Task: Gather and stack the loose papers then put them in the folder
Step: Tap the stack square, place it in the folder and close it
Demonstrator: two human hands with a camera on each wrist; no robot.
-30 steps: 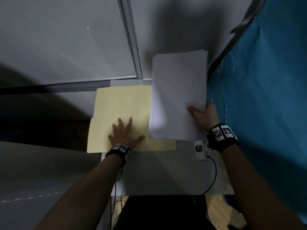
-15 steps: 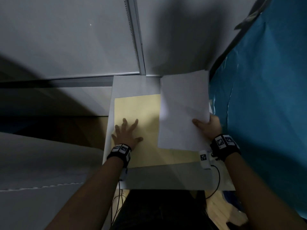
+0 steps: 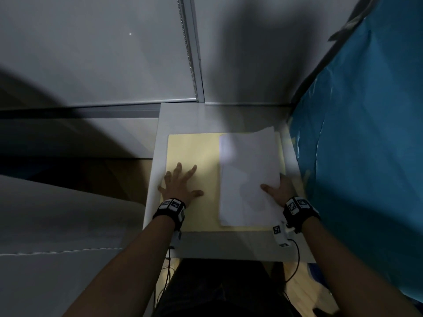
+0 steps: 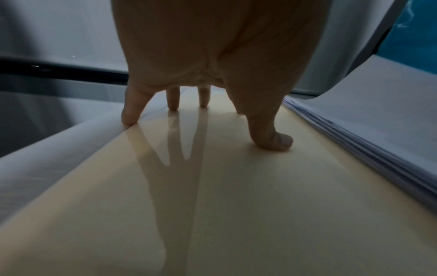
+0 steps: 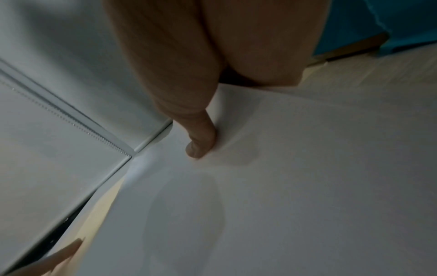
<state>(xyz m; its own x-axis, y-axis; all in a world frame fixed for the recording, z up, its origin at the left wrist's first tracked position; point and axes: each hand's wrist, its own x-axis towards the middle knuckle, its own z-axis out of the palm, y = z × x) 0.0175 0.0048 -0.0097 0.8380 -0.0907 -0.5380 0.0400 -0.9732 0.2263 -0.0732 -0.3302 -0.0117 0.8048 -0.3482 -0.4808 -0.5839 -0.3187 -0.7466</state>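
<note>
The left hand (image 3: 180,187) lies flat with its fingers (image 4: 129,114) spread and straight, their tips and the thumb pressing the left leaf of the open folder (image 3: 194,154) onto the table (image 3: 183,117); it holds nothing, only pins the leaf down. The right hand (image 3: 280,192) has its thumb (image 5: 201,143) laid on top of the papers (image 3: 248,177) near their right edge, and the other fingers are hidden behind that edge, so it reads as a pinch on the stack, though I cannot tell how far they curl under it. Outward from there, the papers sit as one squared stack on the folder's right half, their left edge close to the centre fold and the many sheet edges showing in the left wrist view. The far right corner looks a little ruffled or raised. As a judgement, the gathering and stacking are done and the stack is all but seated in the folder. What remains is to let go, settle that corner, and fold the left leaf over. The folder holds the stack alone; nothing else lies on it. A blue sheet (image 3: 366,145) hangs along the table's right side, close to the right hand.
</note>
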